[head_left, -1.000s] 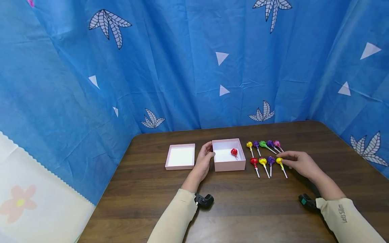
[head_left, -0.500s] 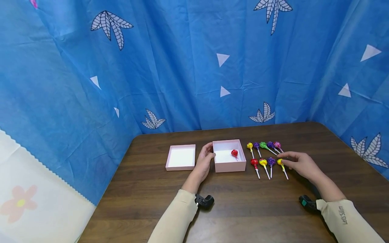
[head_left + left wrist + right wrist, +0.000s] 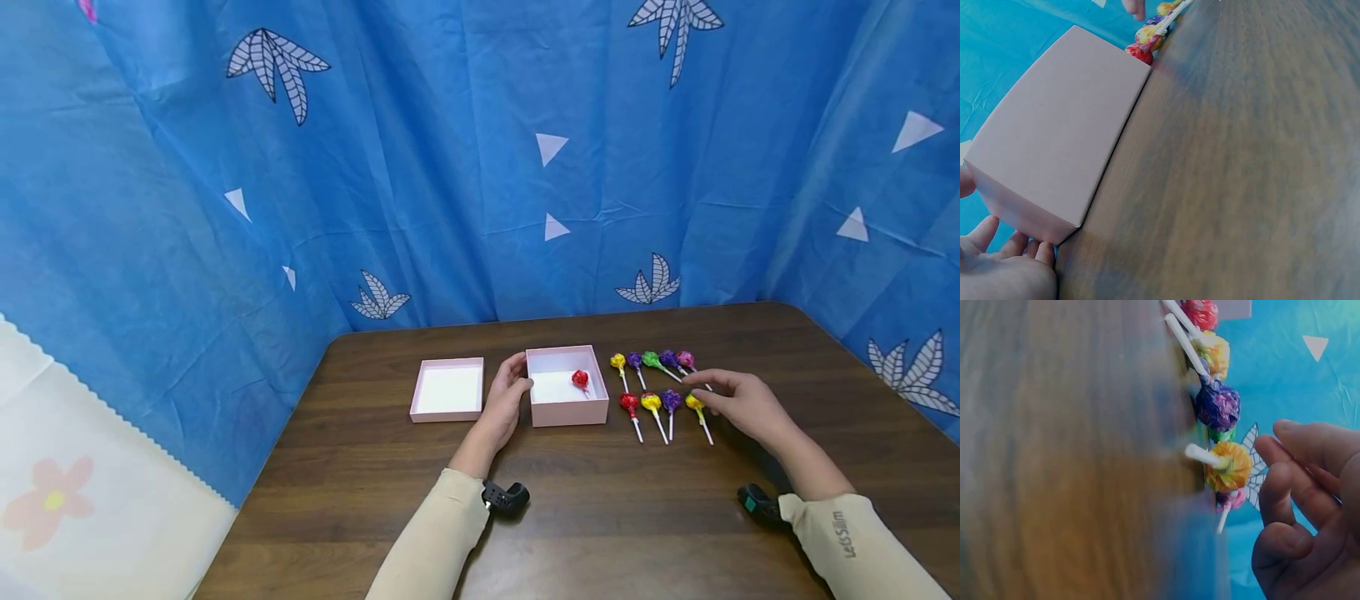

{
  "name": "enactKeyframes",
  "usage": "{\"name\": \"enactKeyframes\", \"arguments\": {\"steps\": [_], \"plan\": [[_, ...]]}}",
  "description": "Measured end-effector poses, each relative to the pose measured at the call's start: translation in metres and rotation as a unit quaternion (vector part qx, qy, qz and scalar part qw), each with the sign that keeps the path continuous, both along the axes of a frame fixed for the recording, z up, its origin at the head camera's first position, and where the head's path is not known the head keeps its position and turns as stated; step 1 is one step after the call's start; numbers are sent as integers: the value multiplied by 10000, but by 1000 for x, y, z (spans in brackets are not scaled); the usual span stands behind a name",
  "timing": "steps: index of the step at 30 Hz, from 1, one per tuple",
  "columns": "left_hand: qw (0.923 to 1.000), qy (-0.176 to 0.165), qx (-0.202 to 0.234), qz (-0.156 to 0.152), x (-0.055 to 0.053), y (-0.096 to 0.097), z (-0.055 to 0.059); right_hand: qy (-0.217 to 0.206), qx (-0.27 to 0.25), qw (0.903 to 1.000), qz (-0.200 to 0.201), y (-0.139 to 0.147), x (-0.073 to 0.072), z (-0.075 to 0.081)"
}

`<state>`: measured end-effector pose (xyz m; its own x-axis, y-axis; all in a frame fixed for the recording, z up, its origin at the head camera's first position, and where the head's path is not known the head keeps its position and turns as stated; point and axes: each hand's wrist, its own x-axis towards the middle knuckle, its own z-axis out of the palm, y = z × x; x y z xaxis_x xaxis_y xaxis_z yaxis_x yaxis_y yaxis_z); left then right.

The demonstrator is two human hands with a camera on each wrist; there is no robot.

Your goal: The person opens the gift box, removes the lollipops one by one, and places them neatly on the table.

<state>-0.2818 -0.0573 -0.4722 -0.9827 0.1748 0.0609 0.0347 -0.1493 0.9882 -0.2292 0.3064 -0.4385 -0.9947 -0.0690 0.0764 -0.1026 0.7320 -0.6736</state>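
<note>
My left hand holds the left side of an open pink box, thumb at the rim and fingers along the side wall. In the left wrist view its fingertips meet the box's end. Inside the box lies a red lollipop. My right hand hovers at the right end of the front row, thumb and index finger parted just above a yellow lollipop. From the right wrist, a gap shows between the fingers and that yellow lollipop's wrapped head.
Left in the front row are a red lollipop, another yellow one and a purple one. Behind them lie several more, including a green lollipop. The box lid sits left of my left hand. A blue curtain hangs behind the table.
My right fingers have parted and lifted slightly at the right-hand yellow lollipop, whose head has shifted a little right. The left hand and the box keep their places.
</note>
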Motion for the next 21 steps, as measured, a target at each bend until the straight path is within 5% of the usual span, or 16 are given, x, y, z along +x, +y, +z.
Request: {"name": "enactKeyframes", "arguments": {"steps": [21], "plan": [[10000,8,-1,-26,1,0,0,798,171,9953,527,-41,0,50]]}}
